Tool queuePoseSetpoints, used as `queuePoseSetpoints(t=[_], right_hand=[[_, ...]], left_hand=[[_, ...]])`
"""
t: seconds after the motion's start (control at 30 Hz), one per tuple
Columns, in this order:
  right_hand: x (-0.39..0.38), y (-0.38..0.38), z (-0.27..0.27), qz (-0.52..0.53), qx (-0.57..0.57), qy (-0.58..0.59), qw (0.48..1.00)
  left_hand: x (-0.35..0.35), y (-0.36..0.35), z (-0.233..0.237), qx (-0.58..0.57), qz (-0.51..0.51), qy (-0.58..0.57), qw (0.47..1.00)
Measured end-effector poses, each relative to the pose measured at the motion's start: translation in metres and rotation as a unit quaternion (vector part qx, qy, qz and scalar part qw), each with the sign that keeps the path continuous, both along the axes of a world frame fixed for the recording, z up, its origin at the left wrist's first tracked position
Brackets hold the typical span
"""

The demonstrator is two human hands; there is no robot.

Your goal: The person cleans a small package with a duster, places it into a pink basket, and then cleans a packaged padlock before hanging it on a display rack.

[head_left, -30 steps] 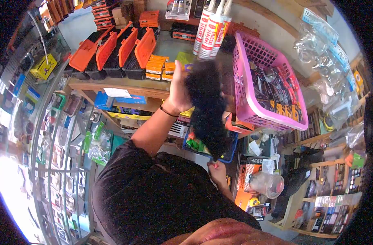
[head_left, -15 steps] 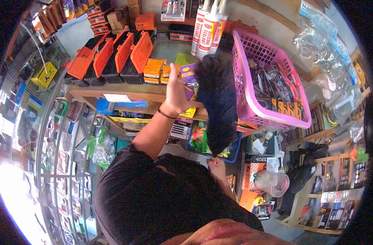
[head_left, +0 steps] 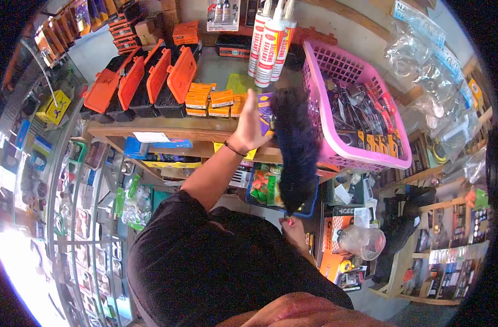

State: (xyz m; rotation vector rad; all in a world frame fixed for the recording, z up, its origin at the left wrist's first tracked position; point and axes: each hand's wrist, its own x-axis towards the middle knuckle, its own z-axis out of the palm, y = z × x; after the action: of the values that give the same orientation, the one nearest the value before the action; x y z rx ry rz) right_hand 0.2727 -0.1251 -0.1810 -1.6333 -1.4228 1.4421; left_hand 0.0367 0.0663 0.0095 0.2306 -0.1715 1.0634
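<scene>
My right hand [head_left: 295, 229] is closed around the pink-red handle end of a fluffy black duster [head_left: 295, 147]. The duster's head stands up past the shelf edge, between the sealant tubes and the pink basket. My left hand [head_left: 249, 125] is held over the front of the wooden shelf [head_left: 167, 128], fingers stretched out and pointing away from me. Just right of its fingers is a purple packet [head_left: 266, 111], partly hidden by the duster. To its left sit several small orange boxes [head_left: 208, 101]. White silicone sealant tubes [head_left: 269, 52] stand behind.
A pink basket [head_left: 336, 136] full of packaged tools stands on the right. Black cases with raised orange lids [head_left: 182, 73] line the shelf's left. Below is a blue-rimmed tray [head_left: 313, 204] of colourful packets. A clear plastic jar [head_left: 363, 242] lies lower right.
My left hand has shifted right, away from the orange boxes and closer to the duster, uncovering more boxes. The duster has swung slightly, its top a little lower. The view has shifted slightly.
</scene>
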Motion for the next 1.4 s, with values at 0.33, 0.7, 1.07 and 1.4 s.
queuePoseSetpoints(t=[0.33,0.7,1.07,1.4], right_hand=[[-0.003,-0.002,-0.006,0.063,0.049,-0.047,0.996],[0.010,-0.001,-0.015,0.050,0.053,-0.020,0.997],[-0.011,0.001,-0.006,0.008,0.019,-0.003,1.000],[-0.012,-0.005,0.005,0.045,-0.050,-0.044,0.997]], left_hand=[[0.010,0.051,-0.050,0.177,-0.118,0.048,0.976],[0.007,0.054,-0.063,0.138,-0.096,-0.007,0.986],[0.008,0.026,-0.029,-0.056,-0.112,-0.077,0.989],[0.009,0.041,-0.048,0.157,-0.120,0.026,0.980]])
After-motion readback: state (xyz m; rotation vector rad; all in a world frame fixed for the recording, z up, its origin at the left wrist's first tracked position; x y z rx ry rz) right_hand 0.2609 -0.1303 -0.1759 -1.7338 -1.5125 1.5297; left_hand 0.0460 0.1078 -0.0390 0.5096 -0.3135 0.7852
